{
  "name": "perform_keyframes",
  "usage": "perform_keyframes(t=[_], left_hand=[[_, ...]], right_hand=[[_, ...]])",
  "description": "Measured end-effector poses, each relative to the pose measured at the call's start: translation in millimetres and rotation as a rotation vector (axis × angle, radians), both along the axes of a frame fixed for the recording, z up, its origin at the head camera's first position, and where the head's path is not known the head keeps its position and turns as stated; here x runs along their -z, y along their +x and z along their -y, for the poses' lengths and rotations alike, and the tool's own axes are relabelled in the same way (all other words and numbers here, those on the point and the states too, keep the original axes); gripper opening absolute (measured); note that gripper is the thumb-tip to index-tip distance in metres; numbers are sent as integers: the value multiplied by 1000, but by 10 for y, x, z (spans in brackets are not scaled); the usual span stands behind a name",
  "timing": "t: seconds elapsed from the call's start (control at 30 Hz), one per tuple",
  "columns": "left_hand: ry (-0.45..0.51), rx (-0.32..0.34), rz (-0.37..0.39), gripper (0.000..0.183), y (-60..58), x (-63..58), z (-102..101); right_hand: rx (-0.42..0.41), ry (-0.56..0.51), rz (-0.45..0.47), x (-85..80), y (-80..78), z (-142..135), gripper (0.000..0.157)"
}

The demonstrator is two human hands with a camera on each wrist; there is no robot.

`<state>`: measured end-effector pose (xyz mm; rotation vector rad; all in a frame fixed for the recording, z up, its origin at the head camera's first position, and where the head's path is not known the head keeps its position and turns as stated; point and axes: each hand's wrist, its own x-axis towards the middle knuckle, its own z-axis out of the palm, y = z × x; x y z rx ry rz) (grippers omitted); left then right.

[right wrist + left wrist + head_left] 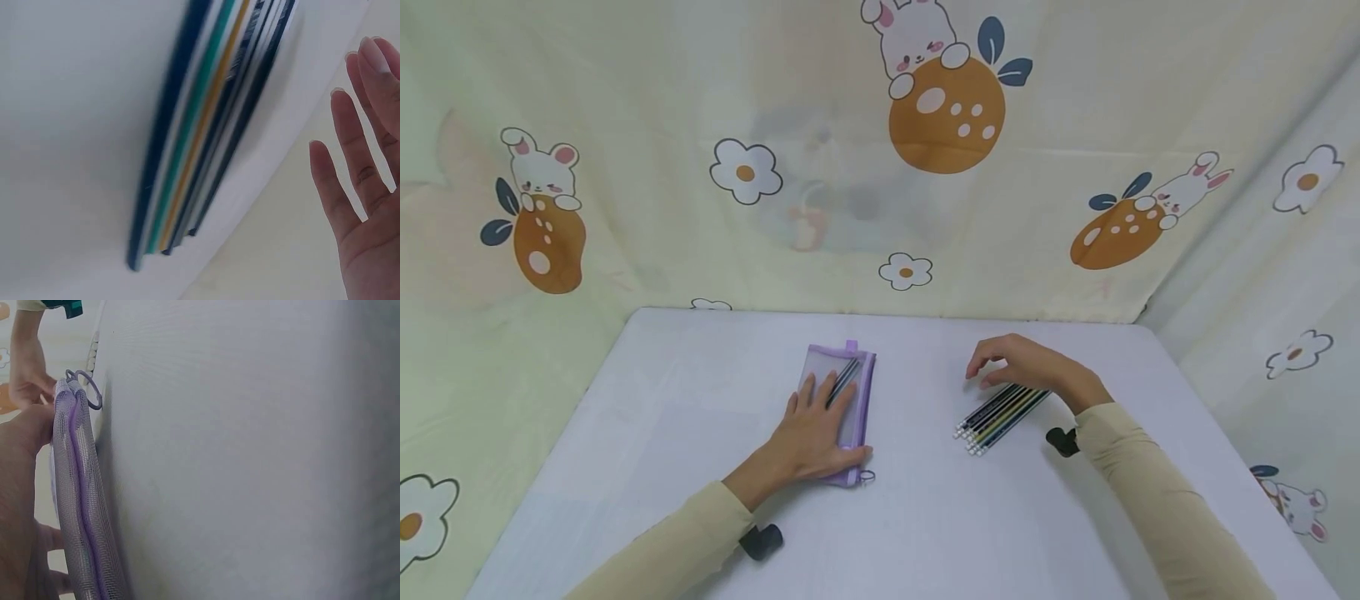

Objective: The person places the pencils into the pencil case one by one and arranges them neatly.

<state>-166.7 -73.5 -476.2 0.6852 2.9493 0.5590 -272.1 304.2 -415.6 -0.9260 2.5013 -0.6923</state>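
A purple mesh zipper pouch (pixel 823 360) lies on the table, and a few dark pencils (pixel 842 383) show through its mesh. My left hand (pixel 811 433) rests on top of it with the fingers spread and straight. In the left wrist view the pouch (pixel 81 487) appears edge-on, a ring at its zipper end. To the right, a bundle of striped pencils (pixel 1000 421) with white ends lies slanted on the table. Just over its far end hovers my right hand (pixel 1026 362), fingers loosely bent and holding nothing. The right wrist view shows that palm (pixel 369 250) apart from the pencils (pixel 200 125).
Both things lie on a white table (pixel 917 517). Behind it hangs a pale curtain (pixel 820 275) printed with rabbits and flowers, and another curtain side (pixel 1240 292) stands along the right. Dark wrist-worn pieces (pixel 762 542) sit under both sleeves.
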Motion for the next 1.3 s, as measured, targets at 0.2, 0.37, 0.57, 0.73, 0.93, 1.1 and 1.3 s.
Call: perform_keyframes(t=[0.2,0.37,0.57,0.73,0.93,1.1,1.3], left_hand=[[-4,0,3,99,7,-5,1],[-5,3,8,99,4,-6,3],[-1,5,6,99,-6,5,2],[-5,6,12,99,-3,-2,5],[0,9,19,98,10,-37,4],[4,4,22,98,12,-28,1],[11,-2,23,98,5,-13,-3]], right_hand=[[28,-10,-21,57,10,-166,19],[48,-21,-43,89,10,-290,20],[86,-44,-49,133,4,-412,19],[97,-81,-60,163,1,-492,18],[136,-90,-29,192,-15,-563,19],[150,-90,-27,212,-19,-594,21],[150,-83,-36,259,-46,-622,23]])
